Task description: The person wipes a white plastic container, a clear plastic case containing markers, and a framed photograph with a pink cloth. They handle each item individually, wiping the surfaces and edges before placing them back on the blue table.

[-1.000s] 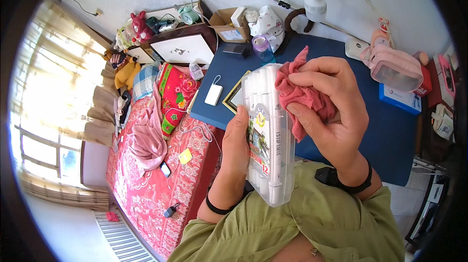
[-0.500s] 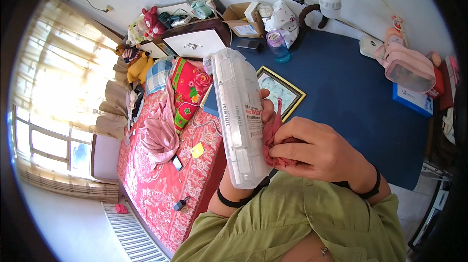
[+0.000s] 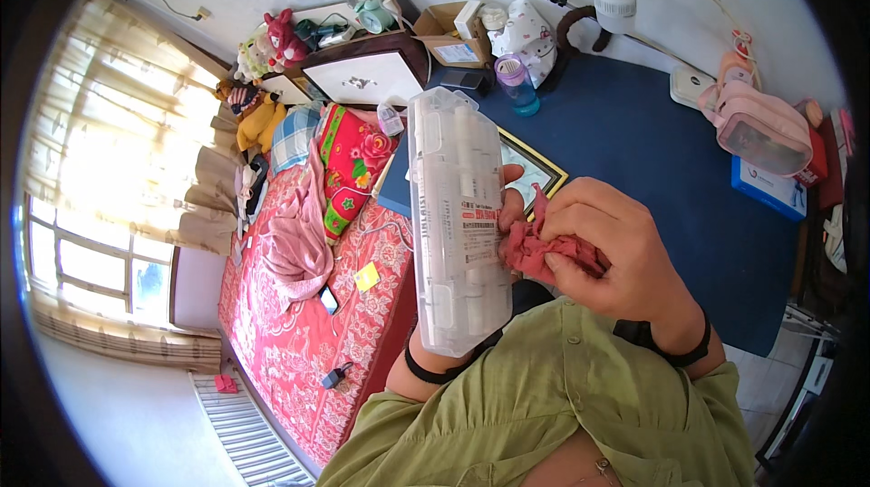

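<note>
Clear case [image 3: 453,224] is grasped from behind by the left hand [image 3: 513,202]; curled right hand [image 3: 616,247] pinches red cloth [image 3: 527,251].

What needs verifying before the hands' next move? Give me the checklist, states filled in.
1. Left hand holding the case: ok, fingers show past its edge.
2. Right hand gripping the cloth: ok, bunched in the fingers.
3. Cloth touching the case: cannot tell, depth is unclear.
4. Case latches fastened: cannot tell.
5. Frame fully in view: not ok, partly hidden.
6. Bottle upright, apart from the case: ok.
</note>
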{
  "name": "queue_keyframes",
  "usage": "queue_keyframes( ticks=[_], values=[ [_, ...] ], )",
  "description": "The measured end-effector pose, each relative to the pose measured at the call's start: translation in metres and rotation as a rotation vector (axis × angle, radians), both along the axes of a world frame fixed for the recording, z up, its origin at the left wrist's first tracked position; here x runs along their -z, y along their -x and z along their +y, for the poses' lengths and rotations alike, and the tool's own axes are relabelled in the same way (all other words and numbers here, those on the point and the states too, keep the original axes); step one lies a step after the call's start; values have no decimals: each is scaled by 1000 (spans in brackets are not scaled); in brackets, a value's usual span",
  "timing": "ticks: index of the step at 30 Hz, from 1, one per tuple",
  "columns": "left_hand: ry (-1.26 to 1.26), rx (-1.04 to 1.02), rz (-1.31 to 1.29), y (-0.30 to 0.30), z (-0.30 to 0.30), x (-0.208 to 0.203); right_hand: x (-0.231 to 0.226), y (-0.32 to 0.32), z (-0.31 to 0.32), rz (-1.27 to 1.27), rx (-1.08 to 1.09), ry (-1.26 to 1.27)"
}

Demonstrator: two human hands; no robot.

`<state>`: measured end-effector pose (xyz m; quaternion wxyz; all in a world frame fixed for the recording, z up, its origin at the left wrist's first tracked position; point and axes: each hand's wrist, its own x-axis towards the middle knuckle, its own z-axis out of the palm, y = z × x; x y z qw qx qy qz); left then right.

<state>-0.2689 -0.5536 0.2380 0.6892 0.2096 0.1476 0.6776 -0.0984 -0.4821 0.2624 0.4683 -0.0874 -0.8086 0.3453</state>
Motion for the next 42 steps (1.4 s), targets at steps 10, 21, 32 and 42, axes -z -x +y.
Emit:
queue_keyframes(
  ticks=[10,21,32,42],
  values=[
    [345,-491,402,-18,15,-11,-2,-22,12,-39,-79,328],
    [-14,-906,1042,-24,14,-15,14,-32,30,-409,-63,359],
    [-59,-649,1152,-35,9,-18,33,-39,43,154,-259,966],
    [-293,-952,1316,-28,4,-22,38,-58,61,604,268,931]
  ],
)
